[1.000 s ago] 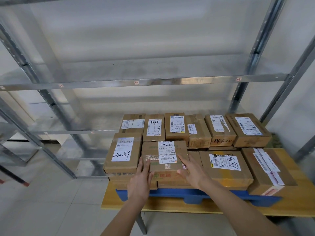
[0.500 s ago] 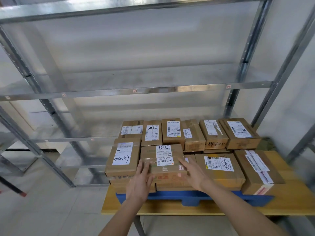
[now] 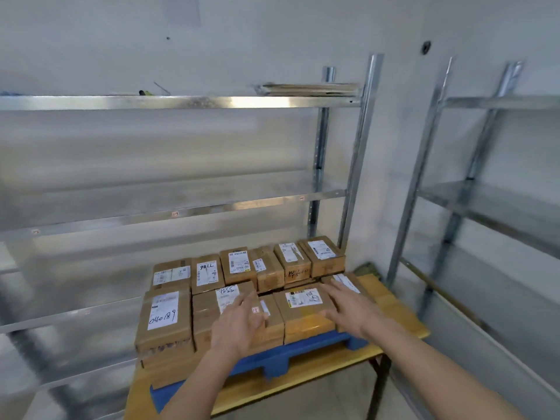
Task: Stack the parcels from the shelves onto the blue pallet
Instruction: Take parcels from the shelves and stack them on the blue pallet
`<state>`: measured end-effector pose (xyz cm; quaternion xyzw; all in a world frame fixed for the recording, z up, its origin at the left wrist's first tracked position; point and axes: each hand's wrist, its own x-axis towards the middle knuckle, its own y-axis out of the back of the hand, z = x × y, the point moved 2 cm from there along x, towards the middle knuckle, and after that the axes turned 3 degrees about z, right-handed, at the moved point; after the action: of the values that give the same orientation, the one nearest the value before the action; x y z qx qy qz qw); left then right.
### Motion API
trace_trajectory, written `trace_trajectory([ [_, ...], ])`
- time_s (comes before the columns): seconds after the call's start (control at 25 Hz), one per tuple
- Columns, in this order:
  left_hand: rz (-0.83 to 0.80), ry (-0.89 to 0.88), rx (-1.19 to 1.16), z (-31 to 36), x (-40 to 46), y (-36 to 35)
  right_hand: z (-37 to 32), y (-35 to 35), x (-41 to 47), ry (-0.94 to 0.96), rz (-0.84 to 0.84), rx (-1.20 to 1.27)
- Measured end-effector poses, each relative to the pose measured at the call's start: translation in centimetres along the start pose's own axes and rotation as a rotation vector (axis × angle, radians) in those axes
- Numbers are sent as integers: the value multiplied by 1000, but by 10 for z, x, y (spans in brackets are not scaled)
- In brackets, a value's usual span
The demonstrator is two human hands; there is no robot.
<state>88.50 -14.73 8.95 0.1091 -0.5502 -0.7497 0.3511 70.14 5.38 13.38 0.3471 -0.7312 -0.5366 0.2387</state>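
Observation:
Several brown cardboard parcels with white labels lie packed on the blue pallet (image 3: 272,363), which sits on a low wooden table (image 3: 394,301). My left hand (image 3: 239,324) hovers with straight fingers over the front edge of the parcel marked 1255 (image 3: 212,310). My right hand (image 3: 348,310) is spread open over the front right parcels, next to the labelled parcel (image 3: 303,310). Neither hand holds anything. The parcel marked 040189 (image 3: 165,319) lies at the front left.
Bare metal shelves (image 3: 169,213) stand behind and left of the pallet. A second metal rack (image 3: 485,204) stands at the right. Flattened cardboard (image 3: 306,89) lies on the top shelf. Grey wall behind.
Both hands have let go of the parcel marked 1255 and shifted right; the right hand now hovers over the front right parcels. The camera has swung up and to the right.

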Motion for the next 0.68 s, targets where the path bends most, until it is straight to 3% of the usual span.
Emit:
trace_trajectory([
  [0.28, -9, -325, -143, 161, -40, 15, 88, 96, -153, -199, 120, -126],
  [0.68, -165, -777, -263, 476, -138, -20, 275, 200, -409, -595, 298, -170],
])
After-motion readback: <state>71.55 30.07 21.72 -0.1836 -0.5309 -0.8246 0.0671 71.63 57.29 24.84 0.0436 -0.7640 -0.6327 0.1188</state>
